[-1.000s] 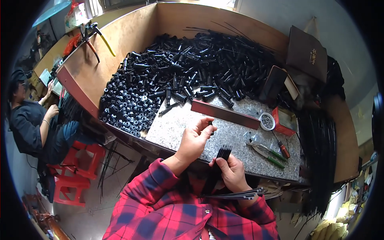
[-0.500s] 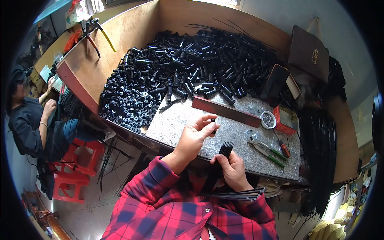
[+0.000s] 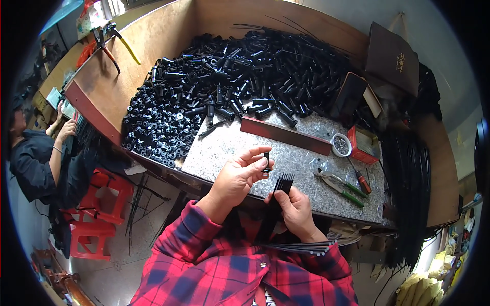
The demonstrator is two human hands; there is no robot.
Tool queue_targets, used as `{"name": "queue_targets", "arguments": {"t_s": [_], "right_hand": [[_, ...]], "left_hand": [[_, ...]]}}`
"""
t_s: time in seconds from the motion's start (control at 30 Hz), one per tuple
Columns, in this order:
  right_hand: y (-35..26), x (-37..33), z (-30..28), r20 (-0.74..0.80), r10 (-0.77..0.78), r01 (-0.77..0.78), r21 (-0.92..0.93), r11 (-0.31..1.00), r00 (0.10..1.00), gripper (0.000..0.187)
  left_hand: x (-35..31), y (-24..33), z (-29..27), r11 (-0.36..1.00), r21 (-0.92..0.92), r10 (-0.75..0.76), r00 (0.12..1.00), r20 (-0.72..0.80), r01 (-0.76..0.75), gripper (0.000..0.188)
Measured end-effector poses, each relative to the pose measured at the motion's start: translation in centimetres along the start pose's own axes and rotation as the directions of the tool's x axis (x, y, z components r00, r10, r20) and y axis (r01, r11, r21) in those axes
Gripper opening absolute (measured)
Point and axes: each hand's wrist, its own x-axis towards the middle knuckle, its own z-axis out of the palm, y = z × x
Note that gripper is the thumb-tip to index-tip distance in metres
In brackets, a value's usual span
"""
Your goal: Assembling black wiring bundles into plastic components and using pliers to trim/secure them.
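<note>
Between the thumb and fingers of my left hand [image 3: 232, 178] is a small black cylindrical part [image 3: 266, 160], held upright. Just to its right and lower, my right hand [image 3: 297, 210] is closed round a flat bundle of thin black rods [image 3: 270, 211], their narrow tips fanned upward. The part and the rod tips are close together; I cannot tell whether they touch. Under my right wrist lie more grey-black rods [image 3: 301, 248]. Beyond my hands is a speckled stone slab [image 3: 224, 153] with a long reddish-brown bar [image 3: 286, 136] on it.
Black tubular parts [image 3: 245, 76] and small ring-like pieces [image 3: 161, 122] are heaped behind the slab. Green-handled pliers [image 3: 341, 187], a screwdriver [image 3: 362, 179], a white cup of small metal bits [image 3: 341, 145] and a red box [image 3: 363, 145] stand right. A co-worker [image 3: 43, 158] sits left by red stools [image 3: 109, 196].
My left hand has shifted slightly left, and the black part shows longer in its fingers. The rod bundle has moved a little left and up. The co-worker's hands have moved.
</note>
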Motion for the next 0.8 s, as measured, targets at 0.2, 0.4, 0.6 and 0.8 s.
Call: {"name": "queue_targets", "arguments": {"t_s": [0.2, 0.4, 0.6, 0.8], "right_hand": [[0.1, 0.1, 0.1, 0.007, 0.000, 0.000, 0.009, 1.000, 1.000, 0.026], [0.2, 0.2, 0.0, 0.014, 0.009, -0.009, 0.005, 1.000, 1.000, 0.024], [-0.3, 0.2, 0.1, 0.018, 0.034, -0.034, 0.027, 0.999, 0.999, 0.024], [-0.3, 0.4, 0.1, 0.028, 0.031, -0.031, 0.026, 0.999, 0.999, 0.024]], "left_hand": [[0.0, -0.5, 0.2, 0.998, 0.053, 0.022, 1.000, 0.002, -0.022, 0.034], [0.1, -0.4, 0.7, 1.000, -0.003, -0.006, 1.000, 0.003, 0.006, 0.034], [0.2, -0.4, 0.4, 0.997, -0.065, -0.039, 0.999, 0.038, 0.042, 0.037], [0.5, -0.9, -0.3, 0.992, -0.110, -0.052, 0.998, 0.044, 0.057, 0.038]]}}
